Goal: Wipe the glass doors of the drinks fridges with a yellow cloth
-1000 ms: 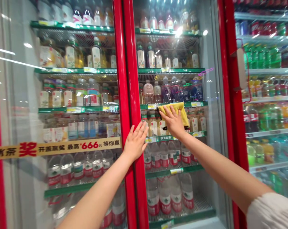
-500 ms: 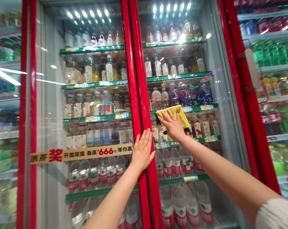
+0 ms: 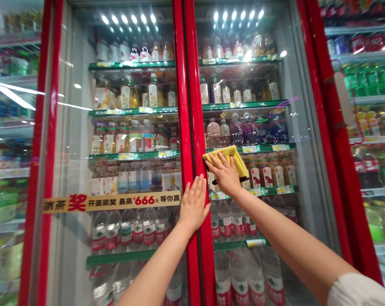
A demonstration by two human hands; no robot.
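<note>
My left hand (image 3: 195,206) lies flat on the red door frame (image 3: 198,114) in the middle of the drinks cooler, its fingers stretched out and holding nothing. To the right of it, my right hand (image 3: 226,173) has a yellow cloth (image 3: 240,160) with dark edging under its fingers, pressed to the right glass door. The cloth's left edge reaches the red frame. Behind the glass, bottles with horse labels (image 3: 267,176) stand on a shelf beside the cloth; those directly behind it are hidden.
A tan promotional strip (image 3: 115,202) crosses the left glass door. Water bottles (image 3: 238,276) fill the lower shelves. A pale box-like piece (image 3: 342,100) sticks out from the red post on the right. Another shelf of green bottles (image 3: 367,78) stands beyond it.
My right hand and the cloth have slid left along the glass to the red frame. My left hand stays on the frame. The view has shifted slightly.
</note>
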